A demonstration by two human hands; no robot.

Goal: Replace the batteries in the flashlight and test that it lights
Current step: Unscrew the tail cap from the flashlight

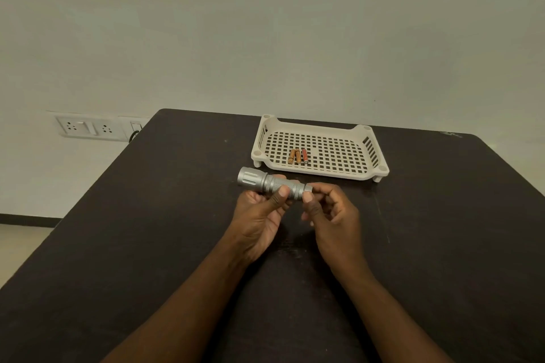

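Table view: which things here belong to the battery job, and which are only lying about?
Belong: flashlight, held by left hand, its end pinched by right hand; batteries in the tray.
Lying about: wall sockets; table.

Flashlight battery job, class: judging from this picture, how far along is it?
Done: nothing clearly; three batteries lie in the tray. In hand: left hand grips the flashlight, right hand pinches its tail cap. Left: swapping batteries, testing; no light shows.
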